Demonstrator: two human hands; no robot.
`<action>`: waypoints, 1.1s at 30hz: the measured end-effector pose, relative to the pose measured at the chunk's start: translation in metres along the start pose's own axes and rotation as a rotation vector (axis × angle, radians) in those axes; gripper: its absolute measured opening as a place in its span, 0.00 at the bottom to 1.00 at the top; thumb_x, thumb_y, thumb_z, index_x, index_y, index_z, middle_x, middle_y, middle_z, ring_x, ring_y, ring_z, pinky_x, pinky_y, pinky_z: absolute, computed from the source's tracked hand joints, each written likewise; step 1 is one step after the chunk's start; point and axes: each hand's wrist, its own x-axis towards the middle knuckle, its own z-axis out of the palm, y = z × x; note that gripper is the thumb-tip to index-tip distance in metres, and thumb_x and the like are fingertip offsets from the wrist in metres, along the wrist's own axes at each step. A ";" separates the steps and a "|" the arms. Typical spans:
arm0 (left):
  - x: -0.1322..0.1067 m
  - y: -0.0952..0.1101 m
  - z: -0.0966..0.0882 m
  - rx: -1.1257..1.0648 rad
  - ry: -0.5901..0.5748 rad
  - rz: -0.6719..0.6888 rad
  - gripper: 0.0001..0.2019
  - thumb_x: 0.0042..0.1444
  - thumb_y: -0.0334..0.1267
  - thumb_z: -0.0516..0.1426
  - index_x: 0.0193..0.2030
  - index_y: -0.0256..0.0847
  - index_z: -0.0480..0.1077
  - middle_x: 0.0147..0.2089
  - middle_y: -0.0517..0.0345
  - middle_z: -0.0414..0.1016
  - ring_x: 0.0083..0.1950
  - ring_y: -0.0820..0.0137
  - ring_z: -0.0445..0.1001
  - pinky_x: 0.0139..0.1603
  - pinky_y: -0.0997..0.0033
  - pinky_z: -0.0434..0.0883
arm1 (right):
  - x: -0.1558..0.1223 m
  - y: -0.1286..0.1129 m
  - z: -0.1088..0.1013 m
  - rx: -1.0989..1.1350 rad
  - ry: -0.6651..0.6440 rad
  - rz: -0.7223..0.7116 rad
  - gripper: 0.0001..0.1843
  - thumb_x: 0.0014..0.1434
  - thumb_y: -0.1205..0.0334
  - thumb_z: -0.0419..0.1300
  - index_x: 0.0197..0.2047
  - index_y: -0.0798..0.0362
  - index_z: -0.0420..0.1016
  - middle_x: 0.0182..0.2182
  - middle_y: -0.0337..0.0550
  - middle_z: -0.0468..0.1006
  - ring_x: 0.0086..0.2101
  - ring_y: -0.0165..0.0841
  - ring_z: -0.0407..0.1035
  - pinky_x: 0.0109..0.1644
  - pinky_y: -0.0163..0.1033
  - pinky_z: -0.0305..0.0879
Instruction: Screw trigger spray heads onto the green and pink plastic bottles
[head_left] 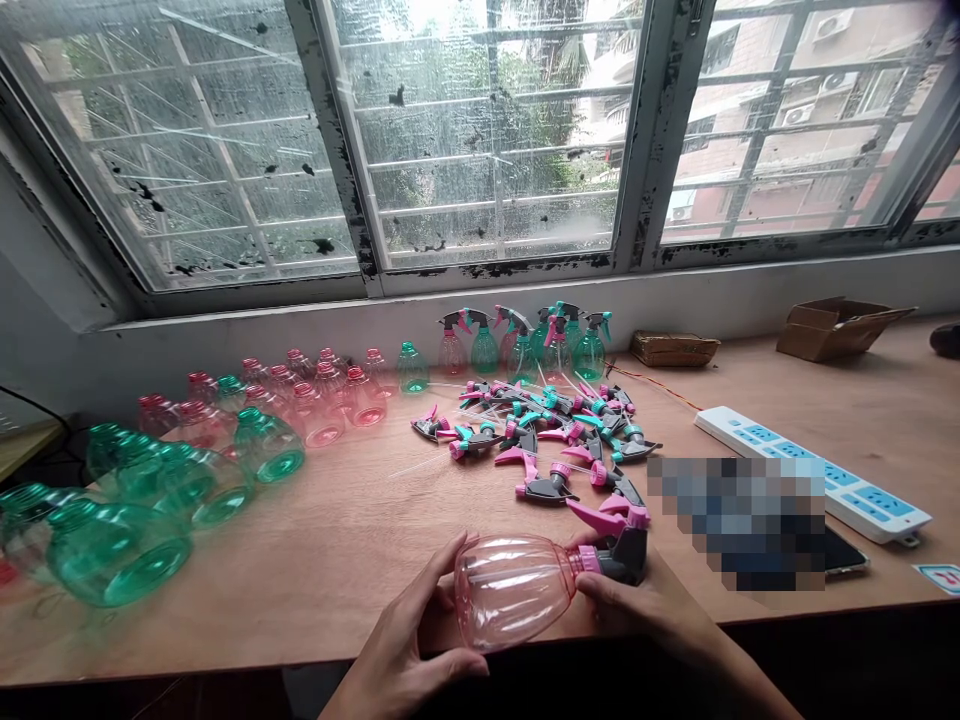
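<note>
A clear pink spray bottle [514, 590] lies sideways between my hands at the table's front edge, its base to the left. My left hand [420, 625] curves round the base, thumb below and fingers above. At the neck, my right hand [637, 595] grips the pink collar of the grey and pink trigger sprayer [619, 550], with the thumb on the near side. Its other fingers are mostly hidden behind the bottle and sprayer. Just beyond lies a heap of loose trigger sprayers [547, 420], pink, teal and grey, with thin white tubes.
Open green bottles [120, 555] and pink bottles [322, 415] stand at the left. Several bottles with sprayers [484, 345] line the windowsill wall. A white power strip [817, 475], a phone [847, 550] and cardboard boxes [832, 330] are on the right.
</note>
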 end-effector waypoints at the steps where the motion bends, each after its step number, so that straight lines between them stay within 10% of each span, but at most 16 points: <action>1: 0.000 0.000 0.000 0.002 0.002 0.001 0.44 0.53 0.40 0.71 0.72 0.63 0.55 0.72 0.61 0.66 0.66 0.55 0.71 0.70 0.61 0.66 | 0.000 0.000 0.000 0.003 0.009 0.000 0.21 0.50 0.49 0.73 0.42 0.52 0.78 0.27 0.38 0.80 0.29 0.38 0.73 0.35 0.41 0.71; 33: 0.000 0.004 0.001 0.025 0.020 0.004 0.43 0.52 0.40 0.71 0.72 0.61 0.56 0.71 0.61 0.66 0.68 0.55 0.70 0.70 0.61 0.66 | 0.001 0.000 0.000 -0.005 -0.018 -0.011 0.20 0.53 0.51 0.72 0.44 0.54 0.77 0.25 0.38 0.80 0.28 0.37 0.73 0.34 0.41 0.71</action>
